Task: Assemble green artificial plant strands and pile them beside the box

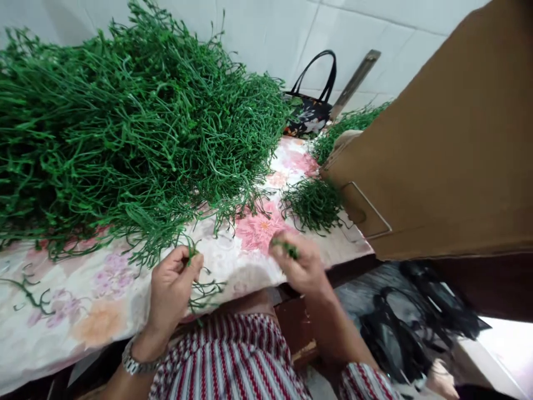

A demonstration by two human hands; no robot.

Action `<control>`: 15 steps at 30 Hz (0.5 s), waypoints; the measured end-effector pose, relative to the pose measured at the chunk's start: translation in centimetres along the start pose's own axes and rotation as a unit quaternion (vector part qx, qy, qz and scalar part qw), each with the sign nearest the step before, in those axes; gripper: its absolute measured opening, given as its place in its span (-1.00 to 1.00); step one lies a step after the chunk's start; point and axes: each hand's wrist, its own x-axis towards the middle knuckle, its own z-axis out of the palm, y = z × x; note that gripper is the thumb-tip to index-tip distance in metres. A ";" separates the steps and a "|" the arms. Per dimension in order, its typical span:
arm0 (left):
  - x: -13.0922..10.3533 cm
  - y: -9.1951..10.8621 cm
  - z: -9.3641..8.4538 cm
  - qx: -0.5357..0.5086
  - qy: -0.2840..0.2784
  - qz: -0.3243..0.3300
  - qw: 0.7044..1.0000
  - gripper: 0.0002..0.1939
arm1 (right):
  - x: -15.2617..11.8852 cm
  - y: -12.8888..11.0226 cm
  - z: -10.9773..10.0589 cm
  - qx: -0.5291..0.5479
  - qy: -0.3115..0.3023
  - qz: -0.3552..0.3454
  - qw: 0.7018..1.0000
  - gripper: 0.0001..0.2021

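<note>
My left hand is closed in a pinch on a thin green plastic plant stem, above the front of the flowered tablecloth. To its right, my right hand is curled around small green plant stems; it is slightly blurred. A large heap of green plant stems covers the back and left of the table. Beyond my right hand lies a smaller bunch of stems. Several loose stems rest at the table edge beside my left wrist, and one branched stem lies far left.
A big cardboard sheet or box side rises on the right, with a bent wire against it. Behind stand a black flowered handbag, a flat strip and more green stems. Black items lie below right.
</note>
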 end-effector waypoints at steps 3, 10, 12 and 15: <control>0.0 0.1 -0.2 -0.052 0.006 -0.033 0.998 -0.79 | 3.4 2.5 -6.1 -0.339 0.193 -0.003 0.921 -0.74; -0.3 0.6 0.9 -0.115 -0.041 -0.066 0.990 -0.80 | 9.9 11.8 -10.1 -0.520 0.013 0.220 0.825 -0.60; -0.3 0.7 1.0 -0.129 -0.052 -0.078 0.987 -0.80 | 10.5 13.2 -9.8 -0.504 -0.038 0.225 0.833 -0.57; -0.1 1.1 0.7 -0.158 -0.058 -0.089 0.982 -0.80 | 10.7 13.4 -10.3 -0.494 -0.048 0.209 0.842 -0.59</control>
